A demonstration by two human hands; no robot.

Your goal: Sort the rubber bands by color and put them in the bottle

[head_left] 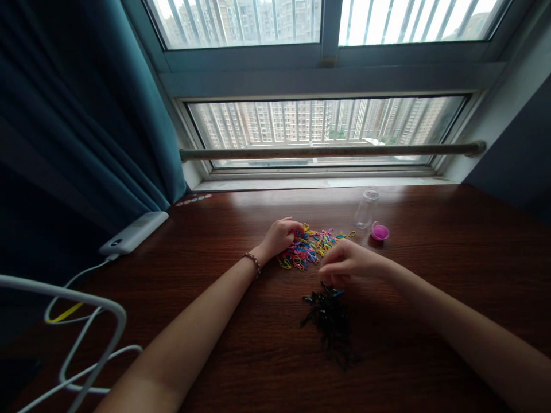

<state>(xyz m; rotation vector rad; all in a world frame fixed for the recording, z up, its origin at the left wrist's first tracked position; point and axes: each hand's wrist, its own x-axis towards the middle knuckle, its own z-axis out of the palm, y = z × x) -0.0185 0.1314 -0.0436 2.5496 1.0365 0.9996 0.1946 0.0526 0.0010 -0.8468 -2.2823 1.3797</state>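
A loose pile of small colourful bands (306, 250), pink, yellow, blue and red, lies on the dark wooden table. My left hand (282, 236) rests at the pile's left edge, fingers curled over it; what the fingertips hold, if anything, is hidden. Nearer to me lies a heap of black pieces (331, 318). My right hand (344, 263) is between the two piles, just above the black heap, with its fingers pressed together; anything between them is too small to make out. A bluish piece shows at the black heap's top edge.
Behind the right hand stand a clear bottle (367, 209) without a lid and a small magenta cap (380, 232). A white power bank (134, 232) with a cable lies at the left by the curtain. White tubing (116, 312) is at the lower left. A window is behind the table (430, 298).
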